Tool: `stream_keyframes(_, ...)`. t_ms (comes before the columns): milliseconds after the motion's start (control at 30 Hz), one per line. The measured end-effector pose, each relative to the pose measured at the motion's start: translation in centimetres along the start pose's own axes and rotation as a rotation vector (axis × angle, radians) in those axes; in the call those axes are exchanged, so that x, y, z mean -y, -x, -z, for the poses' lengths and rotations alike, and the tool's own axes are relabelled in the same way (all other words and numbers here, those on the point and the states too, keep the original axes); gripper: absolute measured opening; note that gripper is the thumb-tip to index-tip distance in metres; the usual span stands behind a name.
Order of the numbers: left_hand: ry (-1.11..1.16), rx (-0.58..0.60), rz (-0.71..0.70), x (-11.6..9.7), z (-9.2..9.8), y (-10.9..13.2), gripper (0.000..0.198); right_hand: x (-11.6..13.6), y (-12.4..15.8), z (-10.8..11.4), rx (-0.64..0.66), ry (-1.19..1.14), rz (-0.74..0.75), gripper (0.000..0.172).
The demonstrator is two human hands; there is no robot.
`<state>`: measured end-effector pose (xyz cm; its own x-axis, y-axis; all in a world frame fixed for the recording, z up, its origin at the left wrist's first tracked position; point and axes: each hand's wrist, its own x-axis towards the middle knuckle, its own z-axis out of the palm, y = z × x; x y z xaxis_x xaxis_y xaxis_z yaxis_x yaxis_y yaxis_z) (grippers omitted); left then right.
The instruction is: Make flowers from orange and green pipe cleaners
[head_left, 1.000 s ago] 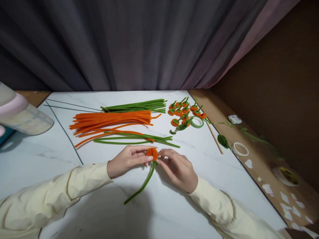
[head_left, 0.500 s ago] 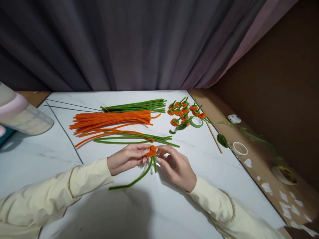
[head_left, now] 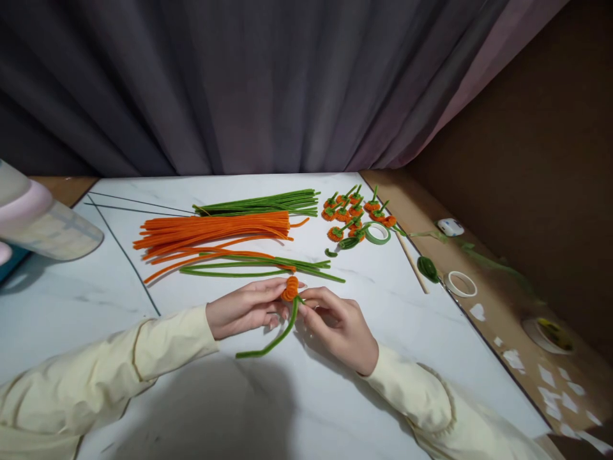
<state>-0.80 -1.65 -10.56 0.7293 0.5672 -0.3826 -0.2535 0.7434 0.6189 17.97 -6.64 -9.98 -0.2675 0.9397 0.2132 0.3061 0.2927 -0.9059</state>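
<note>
Gripping small ribbed orange ball [head_left: 290, 289] from the left with left hand [head_left: 246, 310]; pinching green stem [head_left: 286, 330] close to the join with right hand [head_left: 342, 329]. Located between both sets of fingertips, over bench [head_left: 354, 409], just on the near side of loose green strips [head_left: 311, 263]. Noted for long axis of stem: leaving ball at lower right, nearest to right fingertips, then curving down and leftward to a loose end. Seen below that end: open shadowed room; to the right, well apart from right hand, dark bench edge.
</note>
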Motion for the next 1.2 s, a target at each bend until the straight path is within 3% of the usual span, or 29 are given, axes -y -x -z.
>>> stream_keyframes(200,0.035,0.058,0.123,0.5,0.0,0.1,0.022,-0.4,0.2,0.0,-0.073,0.283,0.296,0.010)
stream_keyframes(533,0.185,0.019,0.168,0.0,-0.4,0.1,0.011,-0.8,-0.2,0.8,-0.006,0.440,0.481,0.021)
stream_keyframes(767,0.170,0.117,0.175,-0.1,-0.4,0.2,0.010,-0.8,-0.4,1.1,-0.006,0.457,0.521,0.033)
stream_keyframes(933,0.219,0.101,0.204,-0.2,-0.2,0.1,0.009,-0.5,-0.2,0.7,-0.048,0.375,0.470,0.025)
stream_keyframes(1200,0.276,0.089,0.232,-0.2,0.0,0.0,0.013,-0.5,0.4,0.3,-0.115,0.261,0.360,0.044)
